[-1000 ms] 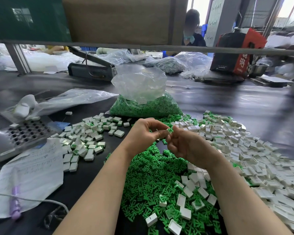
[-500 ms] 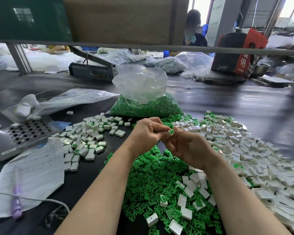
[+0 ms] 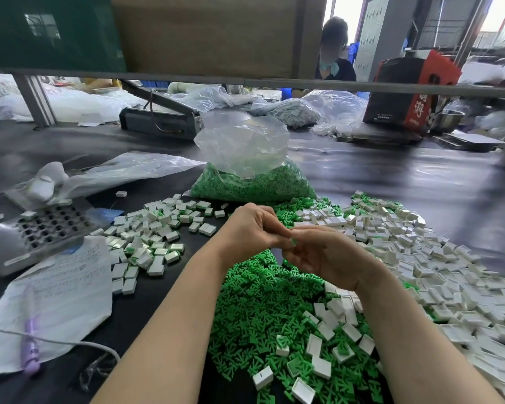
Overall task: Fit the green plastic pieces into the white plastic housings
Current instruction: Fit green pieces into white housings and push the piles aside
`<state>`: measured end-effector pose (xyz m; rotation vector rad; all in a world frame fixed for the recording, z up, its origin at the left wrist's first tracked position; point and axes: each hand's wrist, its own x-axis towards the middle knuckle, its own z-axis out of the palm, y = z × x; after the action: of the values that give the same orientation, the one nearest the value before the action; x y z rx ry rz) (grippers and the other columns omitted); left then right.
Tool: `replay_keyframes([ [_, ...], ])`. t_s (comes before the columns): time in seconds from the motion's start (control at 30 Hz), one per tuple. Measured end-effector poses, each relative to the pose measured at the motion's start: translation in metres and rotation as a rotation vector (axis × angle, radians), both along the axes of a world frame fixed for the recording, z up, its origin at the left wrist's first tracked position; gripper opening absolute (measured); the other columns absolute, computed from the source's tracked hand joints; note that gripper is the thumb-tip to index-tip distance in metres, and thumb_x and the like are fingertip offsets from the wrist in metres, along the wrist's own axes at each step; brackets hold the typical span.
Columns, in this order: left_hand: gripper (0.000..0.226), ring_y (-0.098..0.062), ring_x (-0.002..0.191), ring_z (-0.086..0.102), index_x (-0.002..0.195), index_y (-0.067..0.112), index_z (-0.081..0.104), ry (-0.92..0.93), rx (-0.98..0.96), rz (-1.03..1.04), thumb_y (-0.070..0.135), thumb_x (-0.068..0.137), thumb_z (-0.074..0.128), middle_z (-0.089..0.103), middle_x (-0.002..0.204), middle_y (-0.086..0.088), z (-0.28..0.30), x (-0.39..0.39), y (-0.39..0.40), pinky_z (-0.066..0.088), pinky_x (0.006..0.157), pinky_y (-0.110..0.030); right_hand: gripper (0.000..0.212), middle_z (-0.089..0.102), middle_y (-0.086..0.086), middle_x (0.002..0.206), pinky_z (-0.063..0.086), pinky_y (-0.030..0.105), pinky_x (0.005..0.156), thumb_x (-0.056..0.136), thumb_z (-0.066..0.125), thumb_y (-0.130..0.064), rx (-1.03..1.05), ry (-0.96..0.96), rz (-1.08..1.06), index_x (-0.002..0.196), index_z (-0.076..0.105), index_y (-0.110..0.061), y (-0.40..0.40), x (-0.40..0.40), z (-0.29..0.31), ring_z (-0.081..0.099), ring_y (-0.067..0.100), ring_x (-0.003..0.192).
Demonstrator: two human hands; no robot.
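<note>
My left hand [image 3: 251,231] and my right hand [image 3: 324,255] meet above the table's middle, fingertips pinched together on one small white housing with a green piece [image 3: 292,242] in it; most of that part is hidden by my fingers. Under my forearms lies a heap of loose green pieces [image 3: 263,310]. A broad pile of empty white housings [image 3: 420,258] spreads to the right. Housings with green pieces fitted [image 3: 152,237] lie in a smaller pile to the left.
A clear bag of green pieces [image 3: 251,182] stands behind my hands. On the left lie a grey perforated block [image 3: 41,228], a handwritten sheet [image 3: 59,295], a purple pen [image 3: 29,348] and a cable. A heat sealer [image 3: 161,118] and another person sit at the far side.
Both hands have stayed together at the same spot, fingers working on the small part; my right-hand fingers have closed in more over it.
</note>
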<state>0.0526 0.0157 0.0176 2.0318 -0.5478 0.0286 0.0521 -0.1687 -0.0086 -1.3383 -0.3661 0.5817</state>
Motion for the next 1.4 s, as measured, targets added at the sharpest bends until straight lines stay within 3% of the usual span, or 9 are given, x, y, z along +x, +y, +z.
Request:
replay_keyframes([
  [0.13,0.021,-0.014,0.067,0.054,0.093,0.022,0.080,0.192,-0.043,-0.088,0.010,0.076,0.082,0.070,0.074,-0.001,0.001,0.002,0.018,0.045,0.065,-0.021,0.038,0.061,0.008,0.083,0.044,0.015,0.052,0.083,0.067,-0.018,-0.224,-0.052,0.105,0.113,0.060,0.004,-0.010,-0.004,0.010,0.053,0.009,0.065],
  [0.33,0.009,0.008,0.055,0.057,0.090,0.018,0.079,0.120,-0.184,0.086,0.012,0.084,0.075,0.071,0.066,0.013,-0.005,0.009,0.032,0.041,0.054,-0.005,0.030,0.053,-0.001,0.070,0.034,0.025,0.052,0.084,0.074,-0.010,-0.580,-0.269,0.526,0.113,0.069,-0.014,0.007,-0.018,0.039,0.043,0.012,0.060],
  [0.5,0.009,0.006,0.065,0.059,0.087,0.021,0.079,0.129,-0.152,0.075,0.014,0.083,0.075,0.076,0.078,0.005,-0.008,0.009,0.029,0.043,0.061,-0.008,0.034,0.076,0.003,0.086,0.040,0.034,0.066,0.082,0.076,-0.028,-0.851,-0.318,0.744,0.116,0.069,-0.028,0.032,-0.029,0.050,0.061,0.008,0.073],
  [0.6,0.009,0.000,0.074,0.062,0.088,0.021,0.079,0.134,-0.152,0.069,0.015,0.084,0.074,0.076,0.087,-0.004,-0.009,0.009,0.028,0.046,0.067,-0.011,0.028,0.075,0.004,0.079,0.039,0.025,0.058,0.082,0.075,-0.041,-0.925,-0.365,0.586,0.107,0.073,-0.029,0.028,-0.030,0.052,0.057,0.007,0.066],
  [0.7,0.009,0.001,0.074,0.061,0.093,0.020,0.078,0.143,-0.139,0.062,0.017,0.088,0.071,0.076,0.086,-0.001,-0.010,0.009,0.029,0.047,0.066,-0.010,0.017,0.068,-0.008,0.060,0.036,0.012,0.046,0.085,0.072,-0.039,-0.962,-0.452,0.180,0.083,0.075,-0.022,0.013,-0.023,0.047,0.049,0.000,0.049],
  [0.87,0.013,-0.003,0.069,0.058,0.094,0.022,0.078,0.163,-0.063,0.073,0.027,0.092,0.066,0.072,0.074,0.003,-0.014,0.011,0.024,0.046,0.066,-0.016,0.003,0.072,-0.003,0.088,0.059,0.032,0.073,0.088,0.070,-0.023,-1.204,-0.520,-0.415,0.089,0.070,-0.021,-0.015,-0.001,0.027,0.066,0.011,0.072],
  [0.97,0.015,-0.006,0.066,0.054,0.095,0.020,0.078,0.182,-0.041,0.063,0.028,0.092,0.066,0.068,0.069,0.003,-0.016,0.010,0.021,0.045,0.065,-0.017,0.020,0.069,0.000,0.101,0.058,0.037,0.079,0.091,0.065,-0.032,-1.457,-0.512,-0.469,0.110,0.066,-0.025,-0.024,0.006,0.013,0.064,0.017,0.087],
  [1.13,0.015,-0.006,0.063,0.054,0.095,0.016,0.078,0.192,-0.020,0.046,0.024,0.092,0.065,0.068,0.068,0.002,-0.016,0.008,0.017,0.046,0.062,-0.015,0.038,0.058,0.000,0.135,0.040,0.046,0.108,0.096,0.055,-0.025,-1.505,-0.543,-0.450,0.132,0.055,-0.038,-0.023,0.011,-0.005,0.048,0.024,0.124],
  [1.4,0.013,-0.013,0.068,0.054,0.090,0.020,0.078,0.202,-0.007,0.043,0.025,0.092,0.067,0.071,0.070,0.001,-0.019,0.009,0.012,0.046,0.067,-0.027,0.030,0.061,0.003,0.124,0.038,0.038,0.103,0.097,0.054,-0.028,-1.527,-0.629,-0.577,0.127,0.057,-0.024,-0.018,0.010,-0.014,0.049,0.023,0.116],
])
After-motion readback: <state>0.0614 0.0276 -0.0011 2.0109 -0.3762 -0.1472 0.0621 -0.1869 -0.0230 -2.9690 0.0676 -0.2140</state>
